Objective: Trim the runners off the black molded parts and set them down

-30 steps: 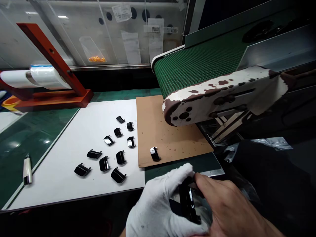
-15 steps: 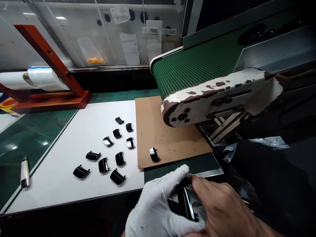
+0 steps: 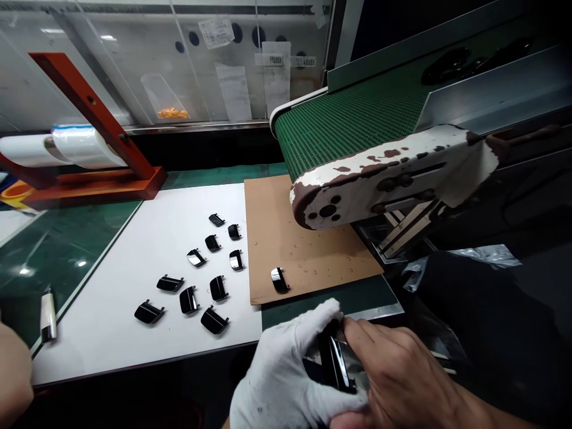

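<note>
My left hand (image 3: pixel 290 369), in a white glove, grips a glossy black plastic part (image 3: pixel 338 363) between thumb and fingers at the bottom of the view. Bare, my right hand (image 3: pixel 393 363) pinches the same part from the right, its thumb and fingertips partly hidden. Above my hands, one black part (image 3: pixel 279 279) lies on a brown cardboard sheet (image 3: pixel 313 250). Several similar black parts (image 3: pixel 214 320) are scattered on the white sheet (image 3: pixel 116 256) to the left, some with small prongs showing.
A green conveyor belt (image 3: pixel 348 125) with a chipped white side frame overhangs the cardboard. At the left are an orange-red stand (image 3: pixel 98 179) with plastic film rolls (image 3: pixel 84 146) and a white pen-like tool (image 3: pixel 47 316). Another person's arm (image 3: pixel 13 375) reaches in at the left edge.
Another person's arm has come into view at the lower left. The view has shifted slightly. Both my hands keep hold of the black plastic part, almost unmoved.
</note>
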A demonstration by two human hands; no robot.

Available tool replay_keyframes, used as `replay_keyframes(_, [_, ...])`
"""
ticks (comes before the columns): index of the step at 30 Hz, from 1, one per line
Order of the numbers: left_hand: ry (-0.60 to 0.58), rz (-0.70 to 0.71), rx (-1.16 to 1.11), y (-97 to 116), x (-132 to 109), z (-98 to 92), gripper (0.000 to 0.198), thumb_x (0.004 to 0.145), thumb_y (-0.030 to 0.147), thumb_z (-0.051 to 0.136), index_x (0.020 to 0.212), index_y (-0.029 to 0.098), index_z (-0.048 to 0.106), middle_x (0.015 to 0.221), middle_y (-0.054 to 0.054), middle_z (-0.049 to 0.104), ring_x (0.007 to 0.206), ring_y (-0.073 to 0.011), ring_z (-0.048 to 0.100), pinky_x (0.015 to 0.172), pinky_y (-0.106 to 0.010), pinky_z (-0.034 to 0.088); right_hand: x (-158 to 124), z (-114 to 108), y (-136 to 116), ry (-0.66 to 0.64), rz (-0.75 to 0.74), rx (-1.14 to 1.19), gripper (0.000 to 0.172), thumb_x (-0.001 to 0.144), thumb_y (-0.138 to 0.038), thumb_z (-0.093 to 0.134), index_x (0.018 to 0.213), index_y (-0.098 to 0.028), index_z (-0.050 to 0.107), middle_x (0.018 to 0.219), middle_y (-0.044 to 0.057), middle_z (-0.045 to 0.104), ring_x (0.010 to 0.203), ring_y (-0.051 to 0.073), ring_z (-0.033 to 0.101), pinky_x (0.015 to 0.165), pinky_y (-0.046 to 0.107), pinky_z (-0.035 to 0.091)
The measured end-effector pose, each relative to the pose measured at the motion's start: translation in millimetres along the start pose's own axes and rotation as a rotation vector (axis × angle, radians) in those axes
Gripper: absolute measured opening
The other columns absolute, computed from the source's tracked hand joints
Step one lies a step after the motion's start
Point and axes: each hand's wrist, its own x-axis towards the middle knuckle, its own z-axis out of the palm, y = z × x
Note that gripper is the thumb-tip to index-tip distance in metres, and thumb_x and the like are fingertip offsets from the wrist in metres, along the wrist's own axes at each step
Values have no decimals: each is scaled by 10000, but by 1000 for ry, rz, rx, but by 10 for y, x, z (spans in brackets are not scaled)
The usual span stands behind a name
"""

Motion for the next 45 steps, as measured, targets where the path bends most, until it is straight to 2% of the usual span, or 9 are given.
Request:
replay_keyframes(8, [-27,-43,-83,-39,-11,17,782,527,208,910,1250,153,617,1088,-63,727,1009,-259,688,936,-259,546,-27,23,23,23,-8,-5,854,807,-811,115,677,-138,624,516,38,590,413,219,613,383,338,381])
replay_keyframes(14, [-34,-88,-41,-37,25,16,828,515,226,909,1277,129,600,1082,-81,723,990,-265,690,938,-267,542,-46,46,31,22,-40,-45,816,827,-792,140,644,-151,610,511,31,573,413,207,600,388,335,358])
replay_keyframes(25, [-56,-169,-61,34,35,25,714,522,177,884,1198,155,655,1003,-60,729,979,-293,675,882,-297,560,-84,63,38,39,-74,-66,809,854,-759,123,618,-158,609,494,26,565,385,183,562,386,333,326])
replay_keyframes(31, [-76,-217,-102,-76,17,66,834,513,174,880,1293,165,586,1042,-54,719,968,-273,675,953,-328,524,-136,93,64,19,-64,-59,802,847,-768,136,613,-159,604,493,22,564,394,169,561,399,318,326])
replay_keyframes(38, [-108,-235,-221,-104,65,82,688,569,234,880,1209,180,630,1133,-50,695,1100,-297,625,1017,-326,472,-194,132,123,-40,-53,-39,729,893,-712,185,596,-176,580,488,12,565,405,159,559,403,311,311])
replay_keyframes(42, [-60,-218,-299,-124,85,111,784,522,226,896,1248,204,602,1090,-50,695,1048,-299,645,939,-330,521,-165,113,109,47,-31,49,672,878,-722,268,593,-182,549,479,4,542,401,144,543,415,288,355])
replay_keyframes(45, [-24,-210,-448,-156,90,145,799,509,283,913,1243,229,602,1088,-55,686,1020,-290,659,888,-327,547,-140,76,65,165,81,185,636,848,-756,278,593,-208,477,457,-32,469,363,112,473,388,256,348])
